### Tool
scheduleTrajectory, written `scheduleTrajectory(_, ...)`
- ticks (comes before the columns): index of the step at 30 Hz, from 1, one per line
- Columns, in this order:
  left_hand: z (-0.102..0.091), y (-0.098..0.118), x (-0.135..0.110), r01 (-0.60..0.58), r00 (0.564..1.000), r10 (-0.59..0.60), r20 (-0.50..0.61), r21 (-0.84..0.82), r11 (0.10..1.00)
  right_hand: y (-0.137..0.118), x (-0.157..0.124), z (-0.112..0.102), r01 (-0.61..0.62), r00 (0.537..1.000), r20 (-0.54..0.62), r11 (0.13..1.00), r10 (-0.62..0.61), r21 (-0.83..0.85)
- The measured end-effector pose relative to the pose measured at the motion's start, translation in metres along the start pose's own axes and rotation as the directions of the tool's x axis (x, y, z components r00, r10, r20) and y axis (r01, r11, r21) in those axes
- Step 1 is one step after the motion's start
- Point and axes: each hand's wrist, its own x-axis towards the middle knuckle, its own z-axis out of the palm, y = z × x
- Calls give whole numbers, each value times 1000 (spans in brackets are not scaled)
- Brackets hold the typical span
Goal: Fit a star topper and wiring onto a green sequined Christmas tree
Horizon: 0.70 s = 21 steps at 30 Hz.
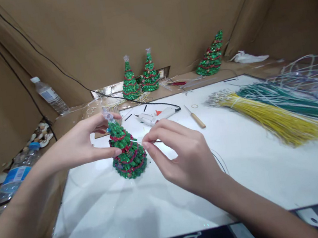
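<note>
A small green beaded Christmas tree (127,155) with red bead garlands and a clear topper stands on the white board (107,216), tilted slightly left. My left hand (90,138) is around its upper part, the thumb on the near side and the fingers behind, partly hidden. Between the thumb and forefinger of my right hand (178,153) is a thin wire, one pale end reaching the tree's right side. A thin dark line of it shows past the fingers, and a loop of dark wire (220,161) lies by the right wrist.
Behind are a glue gun (161,114), a wooden-handled awl (196,117) and red-handled tool (177,83). Finished-looking trees (130,81) stand at the back, another tree (212,56) farther right. Bundles of yellow wire (276,114) and green wire (298,99) lie right. Plastic bottles (50,95) stand left.
</note>
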Motion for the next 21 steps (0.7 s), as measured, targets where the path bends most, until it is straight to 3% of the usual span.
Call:
scheduleTrajectory(4, -22, 10, 9, -19, 997, 21, 71, -23, 1000, -1, 7, -4, -22, 1000, 22, 1000, 23, -22)
scheduleTrajectory(8, -35, 11, 15, -6, 997, 15, 70, -134, 991, -2, 17, -5, 19, 999, 38, 998, -17, -64)
scheduleTrajectory(21, -34, 10, 19, -109, 988, 119, 103, -99, 989, -16, 30, 12, 37, 994, 110, 951, -4, -305)
